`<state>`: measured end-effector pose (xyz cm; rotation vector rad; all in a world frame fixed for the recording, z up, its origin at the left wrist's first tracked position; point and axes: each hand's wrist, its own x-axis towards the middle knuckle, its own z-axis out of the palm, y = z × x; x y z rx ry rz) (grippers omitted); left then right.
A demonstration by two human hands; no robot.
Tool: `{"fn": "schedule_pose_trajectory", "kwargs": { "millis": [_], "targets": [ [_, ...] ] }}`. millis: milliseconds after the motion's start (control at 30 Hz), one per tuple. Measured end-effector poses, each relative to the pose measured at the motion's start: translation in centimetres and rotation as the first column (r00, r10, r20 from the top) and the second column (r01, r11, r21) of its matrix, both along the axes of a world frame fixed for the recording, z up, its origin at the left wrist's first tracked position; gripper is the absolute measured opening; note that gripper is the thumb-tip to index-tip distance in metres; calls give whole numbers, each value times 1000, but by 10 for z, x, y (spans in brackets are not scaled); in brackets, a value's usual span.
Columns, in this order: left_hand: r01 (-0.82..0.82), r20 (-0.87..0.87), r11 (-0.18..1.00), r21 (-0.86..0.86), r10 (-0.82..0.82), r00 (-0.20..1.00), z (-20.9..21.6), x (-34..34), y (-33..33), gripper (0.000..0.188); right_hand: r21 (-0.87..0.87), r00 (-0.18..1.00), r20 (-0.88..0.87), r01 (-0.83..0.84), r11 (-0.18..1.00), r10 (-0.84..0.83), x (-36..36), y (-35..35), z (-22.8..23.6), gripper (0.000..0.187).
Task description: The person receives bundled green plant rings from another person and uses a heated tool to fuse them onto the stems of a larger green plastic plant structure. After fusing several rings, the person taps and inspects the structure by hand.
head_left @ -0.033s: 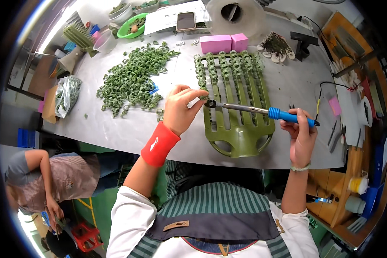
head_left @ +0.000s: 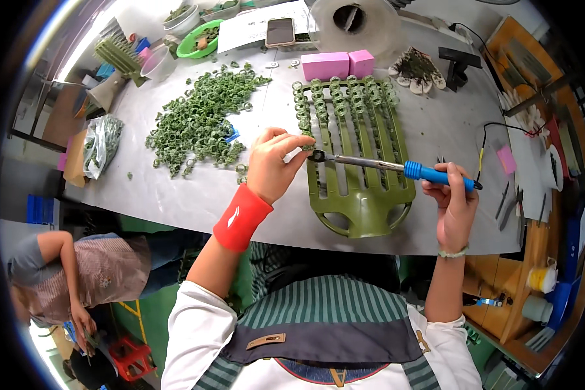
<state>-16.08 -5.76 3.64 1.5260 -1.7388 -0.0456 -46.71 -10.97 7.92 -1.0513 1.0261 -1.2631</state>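
My left hand point(head_left: 276, 162), with a red wristband, pinches a small green ring-shaped piece point(head_left: 308, 147) at the left slat of an olive-green plastic rack point(head_left: 364, 211). Fingertips partly hide that piece. In my right hand point(head_left: 456, 208) is what looks like a soldering iron point(head_left: 429, 173) with a blue handle and metal shaft. Its dark tip points left and meets the rack's left slat, right beside my left fingertips. Rows of green rings point(head_left: 340, 104) sit along the slats toward the rack's far end. A heap of loose green pieces point(head_left: 198, 120) lies left of the rack.
Pink blocks point(head_left: 325, 66) stand beyond the rack, near a phone point(head_left: 280, 32) and work gloves point(head_left: 418, 70). A plastic bag point(head_left: 102, 146) lies at the table's left. Pliers point(head_left: 519, 203) and a cable point(head_left: 484, 133) are at the right. Another person point(head_left: 104, 270) works at lower left.
The iron's handle and my right hand have shifted very slightly left. My left hand stays in place. The other person's hands have moved a little.
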Motion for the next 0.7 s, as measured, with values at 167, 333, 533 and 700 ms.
{"fn": "schedule_pose_trajectory", "kwargs": {
  "millis": [167, 333, 533, 700],
  "targets": [
    [-35, 125, 999, 20, 32, 992, -3, -3, -3, 26, -9, 999, 44, -15, 1000, 15, 6, -2, -6, 27],
    [-39, 144, 999, 23, 35, 989, -5, -1, -5, 26, -33, 1000, 18, -18, 999, 19, 8, -1, -5, 27],
    [-51, 166, 999, 17, 48, 985, -7, 3, -2, 26, -22, 1000, -22, -7, 1000, 7, -9, 4, 15, 27],
    [-78, -419, 982, 173, 145, 896, 8, 38, 16, 18, -1, 999, 39, 12, 1000, -12, -21, 7, 13, 24]
  ]
}}
